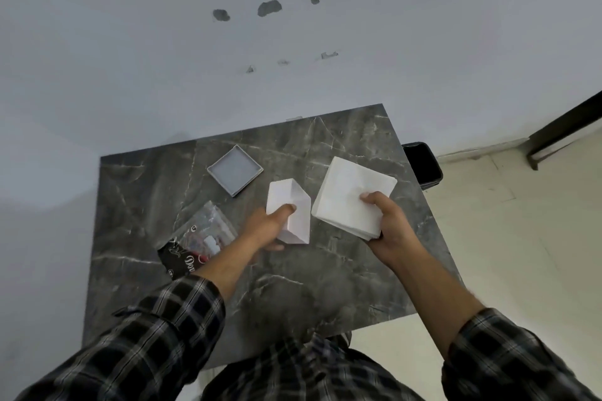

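Head view: left hand (pixel 265 229) is gripping the white box (pixel 290 205), fingers curled round its near end, tilting it over the marble table (pixel 325 277). Right hand (pixel 389 231) is pinching the napkin stack (pixel 350 192) at its near corner, thumb on top, just right of the box. Probably loading the box, so squaring the stack to the opening first would be helping.

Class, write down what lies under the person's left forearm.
A clear plastic packet with a black printed end, lying on the marble table. The forearm covers its right edge; its contents are too blurred to name.
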